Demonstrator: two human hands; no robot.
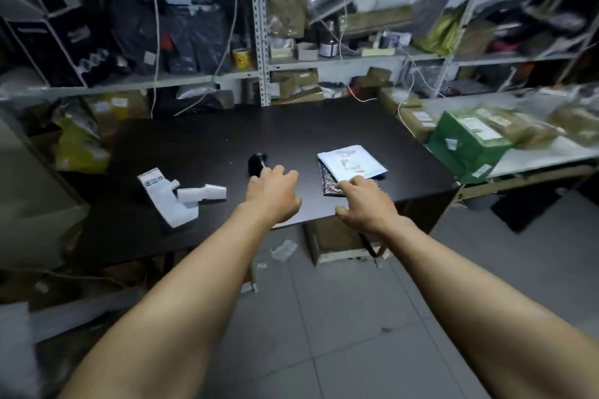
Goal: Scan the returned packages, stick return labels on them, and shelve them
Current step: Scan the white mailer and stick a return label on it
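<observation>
We reach over the near edge of the bench (194, 139): our left hand (272, 194), fingers loose, nears the scanner (256, 162); our right hand (366, 204), fingers spread, presses the packages (351, 161), probably steadying them for scanning.

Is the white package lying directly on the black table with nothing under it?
No. The white package lies on top of a dark patterned package, which rests on the black table by the right hand.
</observation>
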